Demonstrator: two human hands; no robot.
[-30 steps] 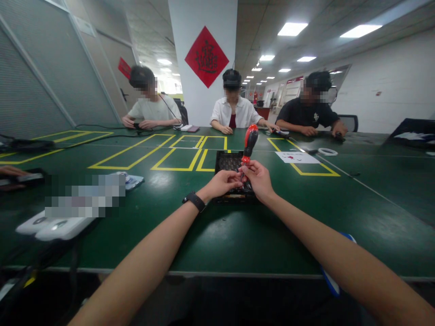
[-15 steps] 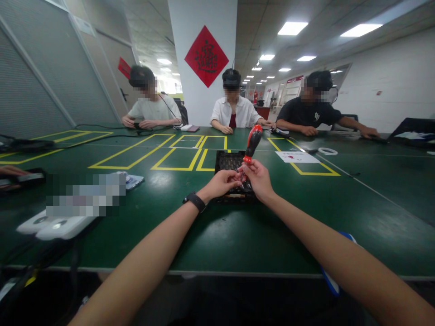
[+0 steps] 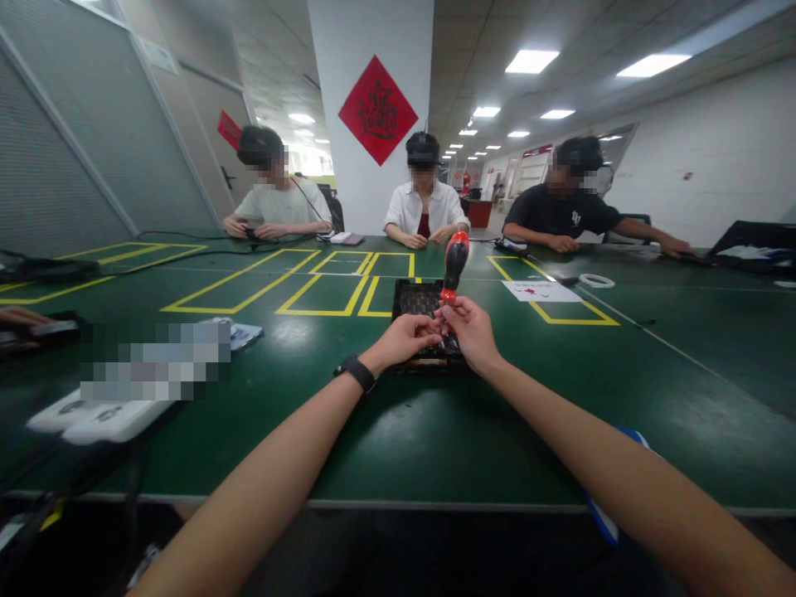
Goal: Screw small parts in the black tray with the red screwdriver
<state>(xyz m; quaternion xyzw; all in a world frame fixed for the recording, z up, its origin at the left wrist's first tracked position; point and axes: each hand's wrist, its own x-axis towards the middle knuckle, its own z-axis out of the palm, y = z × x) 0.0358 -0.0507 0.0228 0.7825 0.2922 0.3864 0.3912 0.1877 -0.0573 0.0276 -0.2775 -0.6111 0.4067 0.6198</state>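
Observation:
A screwdriver (image 3: 456,264) with a red and black handle stands nearly upright, leaning slightly right, over a black tray-like box (image 3: 405,292) on the green table. My right hand (image 3: 473,333) is closed on it just below the handle, around the collar and upper shaft. Against the shaft's lower part, my left hand (image 3: 410,338) has thumb and fingertips pinched together; what sits between them is too small to make out. Both hands are over the box and cover much of its near half. The screwdriver's tip is hidden among the fingers.
Yellow tape outlines (image 3: 323,313) mark the green table (image 3: 373,448). A white power strip (image 3: 103,419) lies at left, with cables. A paper sheet (image 3: 540,291) and a white ring (image 3: 595,281) are at right. Three people sit across the table; another person's hand (image 3: 21,317) shows far left.
The screwdriver's handle has swung slightly left and is more upright. Both my hands stay at the box. The person opposite has drawn both hands together.

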